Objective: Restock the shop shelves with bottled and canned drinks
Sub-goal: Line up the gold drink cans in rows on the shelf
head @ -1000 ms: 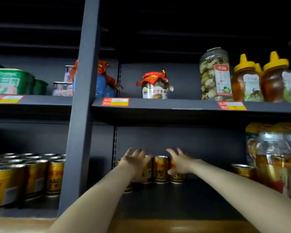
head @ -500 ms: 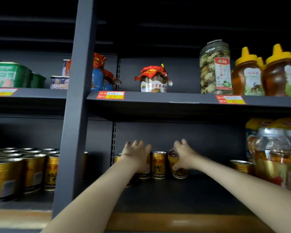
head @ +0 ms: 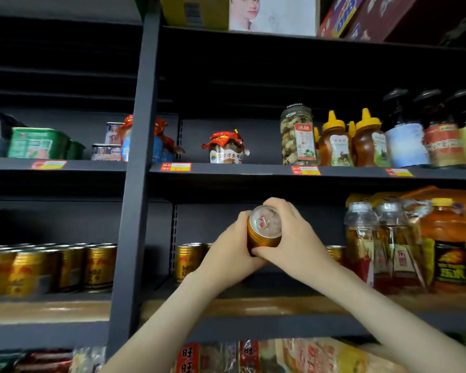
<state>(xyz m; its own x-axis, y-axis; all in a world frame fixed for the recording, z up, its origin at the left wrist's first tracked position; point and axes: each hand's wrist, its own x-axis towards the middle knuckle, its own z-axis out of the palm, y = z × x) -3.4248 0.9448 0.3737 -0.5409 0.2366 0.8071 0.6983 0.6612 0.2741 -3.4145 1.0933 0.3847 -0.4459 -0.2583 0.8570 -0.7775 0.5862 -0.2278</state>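
Note:
A gold drink can (head: 264, 230) is tilted toward me, its silver top with a pull tab showing, in front of the middle shelf. My left hand (head: 226, 254) grips its left side and my right hand (head: 293, 238) wraps its right side and top. Behind my hands, gold cans (head: 187, 262) stand at the back of the dark shelf (head: 253, 305), and one more gold can (head: 335, 253) shows to the right of my right wrist. A block of several gold cans (head: 51, 267) fills the left bay.
A dark upright post (head: 135, 184) splits the bays. Wrapped bottle packs (head: 404, 243) crowd the shelf's right end. The shelf above holds a red-capped jar (head: 226, 148), a tall jar (head: 297, 134), honey bottles (head: 350, 141) and green tins (head: 38, 143). Snack bags (head: 280, 356) lie below.
Both hands came off the row of cans at the back and now hold one gold can, lifted and tipped toward me. The view has pulled back and tilted up.

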